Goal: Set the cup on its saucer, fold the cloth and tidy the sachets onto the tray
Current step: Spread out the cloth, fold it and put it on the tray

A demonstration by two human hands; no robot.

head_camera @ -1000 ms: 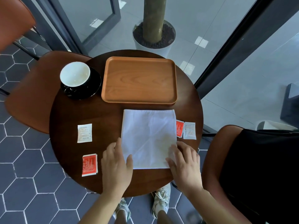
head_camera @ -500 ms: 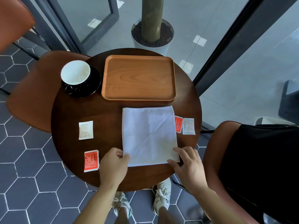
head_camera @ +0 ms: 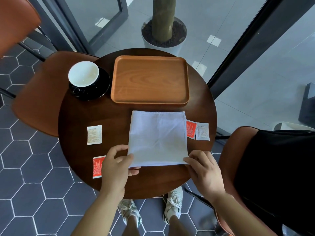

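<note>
- The white cloth [head_camera: 157, 138] is lying spread on the round table [head_camera: 81, 116], just on our side of the wooden tray [head_camera: 150, 79].
- We are pinching its two near corners: our left hand [head_camera: 114, 169] is clamping one, thumb on top, and our right hand [head_camera: 204, 171] the other.
- The cup [head_camera: 83, 74] is sitting on its black saucer [head_camera: 103, 86], just left of the tray.
- The left white sachet [head_camera: 94, 134] and left red sachet [head_camera: 96, 167] are lying off the tray's near-left corner.
- The right red sachet [head_camera: 190, 129], touching the cloth, and the right white sachet [head_camera: 202, 131] are lying off its near-right corner.

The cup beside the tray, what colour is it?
The cup is white inside and glossy black outside, seen best in the head view.
</note>
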